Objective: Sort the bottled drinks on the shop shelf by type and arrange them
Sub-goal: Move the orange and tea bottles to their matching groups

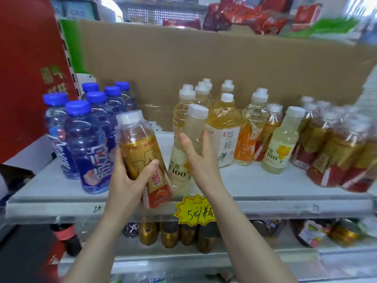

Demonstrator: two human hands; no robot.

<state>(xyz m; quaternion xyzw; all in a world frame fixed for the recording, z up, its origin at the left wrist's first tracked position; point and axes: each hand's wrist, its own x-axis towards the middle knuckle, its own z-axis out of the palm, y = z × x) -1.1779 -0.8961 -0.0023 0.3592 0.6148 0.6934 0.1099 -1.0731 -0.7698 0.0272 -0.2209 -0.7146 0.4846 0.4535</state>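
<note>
Two bare hands reach over the front of a white metal shop shelf (pixel 265 184), and each grips a bottle. The left hand (pixel 126 180) curls its fingers and thumb round a clear plastic bottle with a gold-and-red label and a white cap (pixel 140 148), holding it tilted to the left above the shelf's front edge. The right hand (pixel 196 158) wraps around a pale cloudy lemon drink bottle with a white cap (pixel 191 127), which leans slightly with its base near the shelf front, just beside the gold-and-red one. A cluster of blue-capped, blue-tinted bottles (pixel 81 139) stands upright on the left of the shelf. Behind the right hand stands a group of tall white-capped bottles of yellow tea (pixel 222 121), and to their right a second pale lemon bottle (pixel 280 144) stands alone. Further right, a packed group of gold-and-red labelled bottles (pixel 330 150) is blurred. A brown cardboard sheet (pixel 204 64) backs the whole shelf. A yellow star-shaped price tag with handwriting (pixel 193 211) hangs on the front rail, below the right wrist. Dark bottles with gold caps (pixel 169 233) sit on the shelf beneath.
</note>
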